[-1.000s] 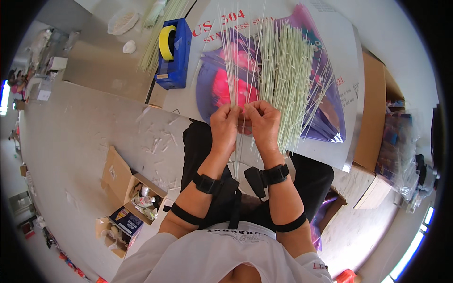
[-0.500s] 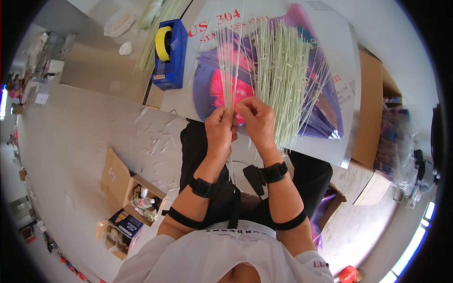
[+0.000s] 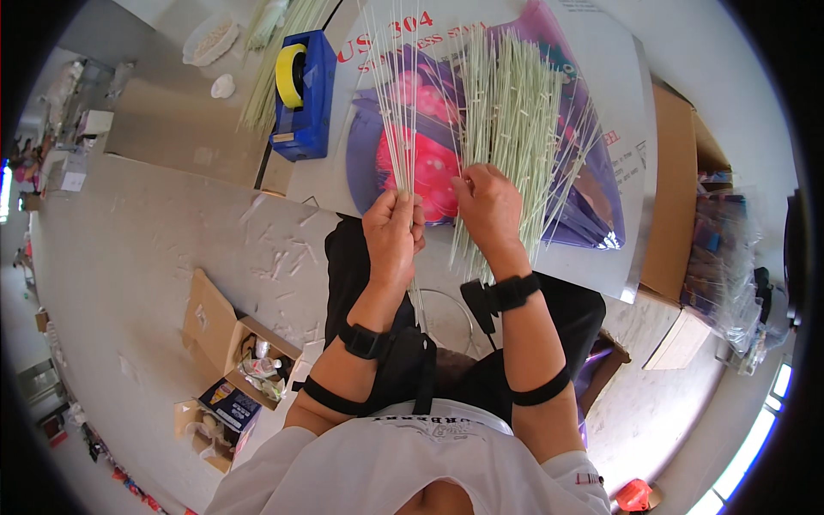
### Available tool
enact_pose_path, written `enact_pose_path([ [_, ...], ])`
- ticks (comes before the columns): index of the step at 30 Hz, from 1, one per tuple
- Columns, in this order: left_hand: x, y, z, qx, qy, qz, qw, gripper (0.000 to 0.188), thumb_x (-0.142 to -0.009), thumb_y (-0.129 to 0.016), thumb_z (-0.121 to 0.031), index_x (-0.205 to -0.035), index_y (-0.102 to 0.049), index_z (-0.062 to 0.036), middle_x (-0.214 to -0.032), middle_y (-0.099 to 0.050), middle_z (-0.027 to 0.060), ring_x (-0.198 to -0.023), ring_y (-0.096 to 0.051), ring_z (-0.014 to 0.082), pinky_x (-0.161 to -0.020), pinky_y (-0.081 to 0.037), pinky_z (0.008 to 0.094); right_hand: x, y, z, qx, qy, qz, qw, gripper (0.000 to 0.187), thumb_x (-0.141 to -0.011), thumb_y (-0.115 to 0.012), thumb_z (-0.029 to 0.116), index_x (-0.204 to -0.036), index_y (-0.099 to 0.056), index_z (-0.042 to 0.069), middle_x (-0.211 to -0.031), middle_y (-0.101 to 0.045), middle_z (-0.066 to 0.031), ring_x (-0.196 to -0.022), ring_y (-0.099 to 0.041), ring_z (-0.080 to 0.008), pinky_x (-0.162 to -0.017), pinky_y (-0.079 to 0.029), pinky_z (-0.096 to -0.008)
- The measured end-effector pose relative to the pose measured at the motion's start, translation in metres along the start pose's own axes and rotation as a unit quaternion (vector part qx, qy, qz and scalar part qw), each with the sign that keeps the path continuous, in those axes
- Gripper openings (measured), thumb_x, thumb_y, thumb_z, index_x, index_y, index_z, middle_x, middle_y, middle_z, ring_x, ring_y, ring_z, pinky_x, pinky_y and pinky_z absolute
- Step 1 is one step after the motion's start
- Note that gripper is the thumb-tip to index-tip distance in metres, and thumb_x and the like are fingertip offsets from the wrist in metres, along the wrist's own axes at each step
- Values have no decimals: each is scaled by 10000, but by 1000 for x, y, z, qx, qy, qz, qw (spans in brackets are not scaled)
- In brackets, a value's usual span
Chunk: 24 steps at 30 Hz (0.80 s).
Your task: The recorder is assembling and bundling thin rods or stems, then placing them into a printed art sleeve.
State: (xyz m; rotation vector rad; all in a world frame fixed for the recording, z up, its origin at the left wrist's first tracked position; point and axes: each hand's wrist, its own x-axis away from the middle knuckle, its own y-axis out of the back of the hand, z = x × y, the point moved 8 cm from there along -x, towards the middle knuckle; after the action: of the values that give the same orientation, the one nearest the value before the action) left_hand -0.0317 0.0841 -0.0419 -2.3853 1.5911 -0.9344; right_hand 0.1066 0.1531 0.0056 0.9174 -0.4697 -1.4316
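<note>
My left hand (image 3: 392,232) is closed round a thin fan of pale, straight sticks (image 3: 397,129). Their long ends spread upward from the fist, and the short lower ends reach down toward my lap. My right hand (image 3: 491,206) is at the lower left edge of a thick pile of pale green sticks (image 3: 512,120), fingers curled in a pinch. What it pinches, if anything, I cannot make out. Beneath the pile and the fan lies a purple plastic bag (image 3: 365,154) with a bright pink patch (image 3: 438,172).
A blue tape dispenser (image 3: 316,112) with a yellow roll stands left of the bag. Further left are more sticks (image 3: 266,77) and a white basket (image 3: 210,41). An open carton (image 3: 669,189) is beyond the table's right edge. Another box (image 3: 249,352) stands on the floor, lower left.
My right hand has left the held fan and moved right to the pile's edge. My left hand has shifted slightly left, still gripping the sticks, whose upper ends spread wider.
</note>
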Motion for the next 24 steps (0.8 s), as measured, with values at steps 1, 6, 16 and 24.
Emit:
enact_pose_path([
  [1, 0, 2, -1, -4, 0, -4, 1000, 200, -926, -499, -196, -831, -546, -27, -638, -487, 12, -460, -410, 60, -366, -290, 193, -4, -9, 3, 65, -10, 22, 998, 140, -758, -633, 189, -750, -597, 54, -764, -602, -131, -675, -602, -319, -582, -472, -406],
  [6, 1, 3, -3, -10, 0, -4, 1000, 204, -925, -499, -196, -834, -547, -20, -634, -485, 15, -461, -411, 60, -371, -292, 194, -15, -28, -4, 158, -34, 52, 985, 184, -751, -621, 219, -700, -574, 49, -752, -608, -147, -708, -602, -342, -586, -470, -424],
  [16, 0, 10, -2, 11, 1, 4, 1000, 202, -920, -512, -199, -834, -552, -20, -633, -489, 13, -465, -411, 58, -376, -294, 192, -12, -15, -7, 85, -47, -8, 995, 122, -754, -594, 164, -743, -562, 48, -767, -617, -147, -703, -603, -352, -592, -474, -446],
  [24, 2, 3, 4, 17, 15, -12, 1000, 219, -930, -496, -198, -791, -547, -37, -597, -461, -14, -432, -364, 34, -358, -258, 191, -37, -27, -21, 194, -53, 40, 979, 91, -728, -584, 123, -697, -583, 38, -733, -620, -159, -666, -622, -343, -585, -503, -425],
])
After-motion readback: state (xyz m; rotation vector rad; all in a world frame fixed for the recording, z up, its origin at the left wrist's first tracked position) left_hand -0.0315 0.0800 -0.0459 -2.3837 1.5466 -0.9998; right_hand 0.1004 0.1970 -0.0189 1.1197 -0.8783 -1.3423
